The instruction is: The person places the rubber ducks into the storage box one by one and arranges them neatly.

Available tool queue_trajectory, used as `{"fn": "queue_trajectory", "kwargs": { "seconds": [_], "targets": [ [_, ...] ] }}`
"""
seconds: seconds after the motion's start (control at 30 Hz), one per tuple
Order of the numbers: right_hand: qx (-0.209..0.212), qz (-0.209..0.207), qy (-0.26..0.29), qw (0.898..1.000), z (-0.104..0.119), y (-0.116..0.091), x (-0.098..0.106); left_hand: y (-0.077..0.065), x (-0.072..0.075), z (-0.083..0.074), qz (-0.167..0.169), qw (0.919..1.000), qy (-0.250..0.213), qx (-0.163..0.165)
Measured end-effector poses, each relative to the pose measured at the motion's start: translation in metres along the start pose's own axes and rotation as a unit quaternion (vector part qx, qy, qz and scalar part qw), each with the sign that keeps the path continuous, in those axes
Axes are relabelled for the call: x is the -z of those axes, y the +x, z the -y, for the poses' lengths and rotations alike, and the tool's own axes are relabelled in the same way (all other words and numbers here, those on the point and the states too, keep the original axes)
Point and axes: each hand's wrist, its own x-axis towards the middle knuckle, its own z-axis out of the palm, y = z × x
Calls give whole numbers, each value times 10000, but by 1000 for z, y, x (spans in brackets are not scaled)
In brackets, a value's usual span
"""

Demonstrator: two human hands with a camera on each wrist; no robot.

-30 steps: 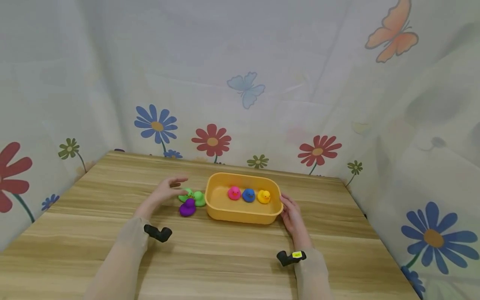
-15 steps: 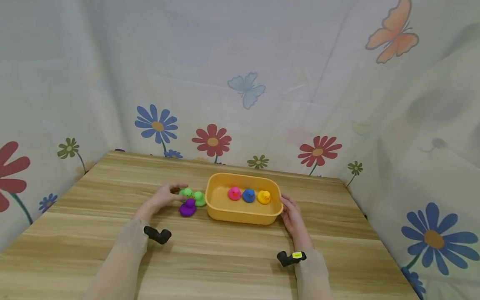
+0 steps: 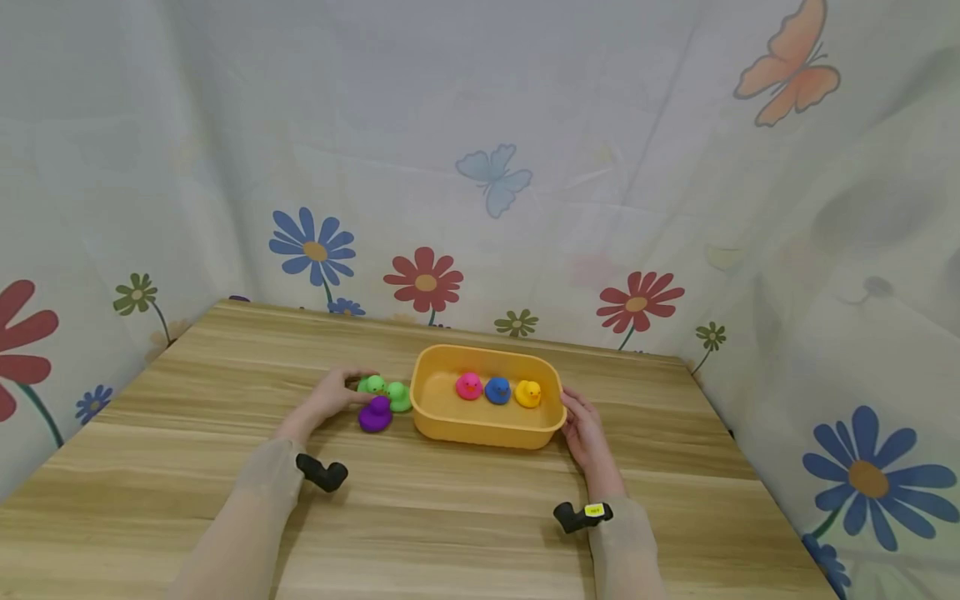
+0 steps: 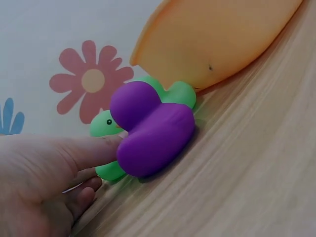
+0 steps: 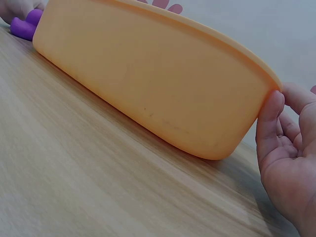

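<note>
Your left hand (image 3: 327, 397) has closed in, thumb and fingers narrowed round the left green duck (image 3: 372, 384), left of the tub (image 3: 483, 430); your right hand (image 3: 587, 429) grips its right end. A thumb slip could topple the crowding purple duck (image 3: 376, 415).

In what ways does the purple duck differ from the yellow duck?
The purple duck sits on the table; the yellow duck is inside the orange tub. In the head view, the yellow duck shows its face, the purple duck does not. Both are toy ducks.
</note>
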Motion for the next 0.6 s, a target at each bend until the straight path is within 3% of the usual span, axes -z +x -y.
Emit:
{"fn": "queue_trajectory", "kwargs": {
  "seconds": [0.3,0.6],
  "targets": [
    [-22,-54,6,10000,2,-1,-2,5,-5,2,-277,9992,290,-84],
    [-33,-79,-20,10000,3,-1,-3,4,2,-2,-371,9972,-464,443]
  ]
}}
